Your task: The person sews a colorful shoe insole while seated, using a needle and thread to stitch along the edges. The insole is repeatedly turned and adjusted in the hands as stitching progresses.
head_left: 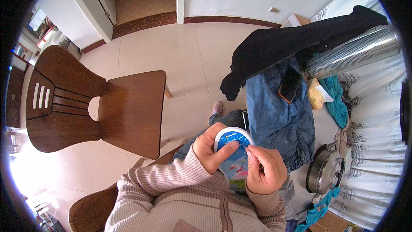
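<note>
Head view: left hand (210, 151) grips one white-rimmed blue pad (235, 166) before the sweater (193, 204), thumb across its front. Right hand (267, 169) pinched closed at the pad's right edge; anything between too small to tell. Beyond: one phone (290, 85) near upper right edge of denim (274, 107), one pot (322, 172), two brown chairs (133, 111).

No words or numbers can be read clearly. Below the middle of the frame, a round-topped blue item (233, 163) with a white rim carries small white and yellow marks across its top, above a coloured picture; the marks are too small to make out as lettering or as simple pattern.
</note>
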`<state>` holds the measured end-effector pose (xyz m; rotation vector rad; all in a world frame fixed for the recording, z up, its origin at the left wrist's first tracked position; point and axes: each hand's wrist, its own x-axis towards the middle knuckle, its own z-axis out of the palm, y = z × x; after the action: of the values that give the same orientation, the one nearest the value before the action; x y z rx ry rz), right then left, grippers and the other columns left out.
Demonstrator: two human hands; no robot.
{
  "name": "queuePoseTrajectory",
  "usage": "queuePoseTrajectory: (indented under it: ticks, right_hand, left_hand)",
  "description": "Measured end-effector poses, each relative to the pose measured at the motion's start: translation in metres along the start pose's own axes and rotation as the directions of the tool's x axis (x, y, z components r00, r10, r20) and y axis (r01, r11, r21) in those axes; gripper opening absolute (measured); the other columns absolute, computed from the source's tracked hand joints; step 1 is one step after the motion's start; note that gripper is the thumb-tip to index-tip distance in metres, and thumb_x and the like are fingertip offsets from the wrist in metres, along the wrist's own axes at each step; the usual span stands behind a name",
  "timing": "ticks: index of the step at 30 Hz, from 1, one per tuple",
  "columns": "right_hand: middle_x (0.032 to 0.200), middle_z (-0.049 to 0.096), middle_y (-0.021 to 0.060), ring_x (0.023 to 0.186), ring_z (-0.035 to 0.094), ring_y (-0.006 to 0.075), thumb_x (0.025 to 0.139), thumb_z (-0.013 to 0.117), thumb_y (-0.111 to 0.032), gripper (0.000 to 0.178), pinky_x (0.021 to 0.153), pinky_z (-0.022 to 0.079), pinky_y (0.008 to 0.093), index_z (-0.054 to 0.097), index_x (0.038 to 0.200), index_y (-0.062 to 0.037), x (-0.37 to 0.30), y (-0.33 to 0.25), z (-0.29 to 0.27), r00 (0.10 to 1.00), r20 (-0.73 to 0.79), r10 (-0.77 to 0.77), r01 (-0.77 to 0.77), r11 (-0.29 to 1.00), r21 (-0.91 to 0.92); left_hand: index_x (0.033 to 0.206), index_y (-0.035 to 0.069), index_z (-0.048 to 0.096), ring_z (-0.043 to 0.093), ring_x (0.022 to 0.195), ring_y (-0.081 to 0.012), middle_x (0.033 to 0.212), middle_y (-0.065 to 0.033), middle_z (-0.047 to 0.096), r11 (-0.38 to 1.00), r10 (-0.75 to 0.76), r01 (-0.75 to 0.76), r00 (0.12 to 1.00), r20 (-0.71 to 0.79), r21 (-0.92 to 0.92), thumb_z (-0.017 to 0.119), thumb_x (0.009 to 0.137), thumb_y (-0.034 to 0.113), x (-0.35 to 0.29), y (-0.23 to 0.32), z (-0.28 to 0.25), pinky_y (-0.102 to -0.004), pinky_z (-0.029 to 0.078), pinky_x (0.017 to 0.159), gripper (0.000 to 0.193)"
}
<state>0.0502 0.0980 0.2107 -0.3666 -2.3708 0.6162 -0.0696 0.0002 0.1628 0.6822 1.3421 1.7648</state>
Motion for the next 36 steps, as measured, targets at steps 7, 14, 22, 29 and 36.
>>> queuePoseTrajectory:
  ticks: [7, 14, 22, 29, 36]
  right_hand:
    - [0.075, 0.056, 0.0073, 0.060, 0.054, 0.0185, 0.070, 0.068, 0.003, 0.021, 0.049, 0.042, 0.0270, 0.065, 0.089, -0.0051, 0.002, -0.004, 0.006, 0.995, -0.095, -0.025, 0.003, 0.975, -0.222]
    - [0.075, 0.052, 0.0063, 0.060, 0.053, 0.0181, 0.069, 0.068, 0.001, 0.023, 0.049, 0.042, 0.0272, 0.066, 0.090, -0.0062, -0.001, -0.005, 0.000, 0.998, -0.068, -0.012, -0.006, 0.969, -0.248]
    - [0.073, 0.051, 0.0055, 0.058, 0.052, 0.0182, 0.070, 0.067, -0.001, 0.020, 0.049, 0.041, 0.0274, 0.066, 0.090, -0.0053, 0.000, -0.008, -0.003, 1.000, -0.019, -0.018, 0.012, 0.962, -0.271]
    - [0.072, 0.049, 0.0062, 0.059, 0.052, 0.0205, 0.073, 0.064, -0.004, 0.018, 0.048, 0.042, 0.0296, 0.063, 0.091, -0.0026, 0.005, -0.009, -0.004, 0.995, 0.094, -0.018, 0.047, 0.950, -0.309]
    - [0.078, 0.057, 0.0085, 0.067, 0.058, 0.0240, 0.073, 0.066, -0.004, 0.015, 0.054, 0.046, 0.0311, 0.061, 0.087, -0.0047, 0.003, -0.009, 0.002, 0.978, -0.037, 0.206, -0.206, 0.979, 0.009]
  left_hand:
    - [0.095, 0.003, 0.051, 0.053, 0.076, -0.0090, 0.084, -0.0027, 0.057, 0.997, 0.009, -0.010, 1.000, -0.016, -0.077, 0.063, 0.084, 0.020, -0.002, -0.001, 0.006, -0.0246, 0.046, 0.070, 0.023]
    - [0.094, 0.004, 0.050, 0.053, 0.076, -0.0083, 0.084, -0.0026, 0.057, 0.995, 0.004, -0.005, 1.000, -0.014, -0.104, 0.064, 0.084, 0.019, -0.002, 0.001, 0.009, -0.0243, 0.046, 0.070, 0.023]
    - [0.090, 0.003, 0.052, 0.053, 0.074, -0.0078, 0.082, -0.0033, 0.057, 0.986, 0.156, -0.153, 0.986, -0.050, 0.063, 0.066, 0.080, 0.011, -0.002, -0.008, 0.008, -0.0236, 0.046, 0.066, 0.019]
    - [0.084, 0.004, 0.056, 0.057, 0.070, -0.0123, 0.081, -0.0058, 0.058, 0.917, 0.358, -0.322, 0.925, -0.130, 0.235, 0.072, 0.072, 0.005, -0.004, -0.008, 0.012, -0.0236, 0.046, 0.059, 0.020]
    - [0.083, 0.002, 0.057, 0.057, 0.067, -0.0130, 0.080, -0.0071, 0.058, 0.919, 0.369, -0.316, 0.898, -0.238, 0.234, 0.071, 0.075, 0.007, -0.003, -0.011, 0.010, -0.0238, 0.046, 0.059, 0.016]
